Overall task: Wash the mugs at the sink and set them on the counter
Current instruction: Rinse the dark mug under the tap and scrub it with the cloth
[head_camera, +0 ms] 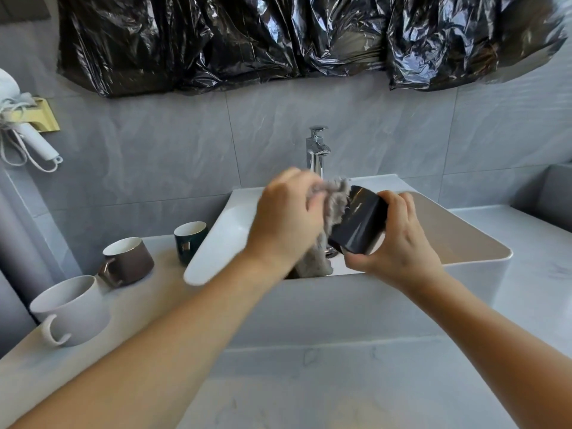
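Note:
Over the white sink (476, 258), my right hand (399, 243) grips a black mug (360, 224) tilted on its side, mouth toward the left. My left hand (288, 218) holds a grey cloth (332, 202) bunched against the mug's mouth; the cloth's tail hangs down into the basin. Three mugs stand on the counter to the left of the sink: a white mug (72, 308) nearest, a brown mug (128, 261) behind it, and a dark green mug (189, 241) beside the sink wall.
A chrome faucet (316, 151) rises behind the sink; no water stream shows. Grey marble counter (340, 394) runs in front and to the right. A white hair dryer (28, 131) hangs on the left wall. Black plastic sheeting (278, 38) covers the wall above.

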`<state>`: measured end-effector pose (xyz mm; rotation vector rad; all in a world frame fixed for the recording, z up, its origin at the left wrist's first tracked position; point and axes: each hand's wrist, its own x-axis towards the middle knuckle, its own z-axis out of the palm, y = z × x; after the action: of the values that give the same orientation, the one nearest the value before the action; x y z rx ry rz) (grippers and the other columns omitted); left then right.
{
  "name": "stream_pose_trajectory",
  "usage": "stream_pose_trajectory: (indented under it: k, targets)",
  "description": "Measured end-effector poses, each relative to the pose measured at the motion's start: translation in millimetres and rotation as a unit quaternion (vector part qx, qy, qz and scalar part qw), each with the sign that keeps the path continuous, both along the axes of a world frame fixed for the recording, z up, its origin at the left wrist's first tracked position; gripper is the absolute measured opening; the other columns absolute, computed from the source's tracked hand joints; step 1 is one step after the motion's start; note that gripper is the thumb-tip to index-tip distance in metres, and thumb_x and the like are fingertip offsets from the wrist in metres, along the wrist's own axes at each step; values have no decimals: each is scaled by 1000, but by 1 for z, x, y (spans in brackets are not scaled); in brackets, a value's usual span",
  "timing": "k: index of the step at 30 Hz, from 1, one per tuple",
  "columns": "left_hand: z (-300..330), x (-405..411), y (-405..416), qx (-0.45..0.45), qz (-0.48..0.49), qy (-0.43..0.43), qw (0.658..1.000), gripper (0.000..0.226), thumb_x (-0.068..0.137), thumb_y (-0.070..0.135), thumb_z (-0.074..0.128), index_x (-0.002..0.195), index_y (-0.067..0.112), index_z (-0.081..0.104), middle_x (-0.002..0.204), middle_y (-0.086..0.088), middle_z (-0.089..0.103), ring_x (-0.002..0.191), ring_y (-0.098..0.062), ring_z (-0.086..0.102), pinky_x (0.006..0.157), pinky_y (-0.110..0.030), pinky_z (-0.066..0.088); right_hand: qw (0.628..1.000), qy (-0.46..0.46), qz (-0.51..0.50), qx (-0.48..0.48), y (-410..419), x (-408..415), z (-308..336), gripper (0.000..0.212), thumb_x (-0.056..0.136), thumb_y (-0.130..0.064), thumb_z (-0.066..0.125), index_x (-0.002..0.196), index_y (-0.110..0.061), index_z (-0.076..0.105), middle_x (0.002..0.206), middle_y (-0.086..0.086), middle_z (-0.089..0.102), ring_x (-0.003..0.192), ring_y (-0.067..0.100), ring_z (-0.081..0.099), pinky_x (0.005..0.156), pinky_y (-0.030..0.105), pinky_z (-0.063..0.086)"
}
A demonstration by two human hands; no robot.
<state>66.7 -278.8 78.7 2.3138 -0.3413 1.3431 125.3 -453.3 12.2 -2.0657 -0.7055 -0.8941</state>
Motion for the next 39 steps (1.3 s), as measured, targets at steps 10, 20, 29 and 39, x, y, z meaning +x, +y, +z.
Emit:
stream_pose_trajectory:
  k: [10,20,29,39]
  targets:
    - [46,33,-16,161,44,239,957,25,85,10,54,98,15,75,103,-16,71,104,-37,60,87,-40,50,996,-71,18,-41,1,-3,-2,96,55,-65,68,128,-9,41,108,0,42,99,16,48,78,37,54]
    - [48,31,-9,78,41,246,965,17,80,10,61,86,11,78,91,-8,74,91,-25,64,77,-30,50,994,-100,13,-49,0,-2,-5,92,54,-54,70,123,1,44,102,6,43,89,15,42,68,29,44]
    - [33,0,17,24,43,260,964,24,88,17,57,102,19,76,97,0,72,97,-18,60,81,-26,44,997,-8,10,71,0,-2,4,101,49,-53,71,130,0,41,113,-1,37,100,8,39,88,44,54]
    - [37,-11,6,-2,-45,277,960,11,93,25,62,87,15,63,66,6,53,65,-14,48,60,-29,37,997,61,37,11,-1,-16,25,97,55,-69,77,124,-8,47,110,-2,43,98,16,51,89,40,53]
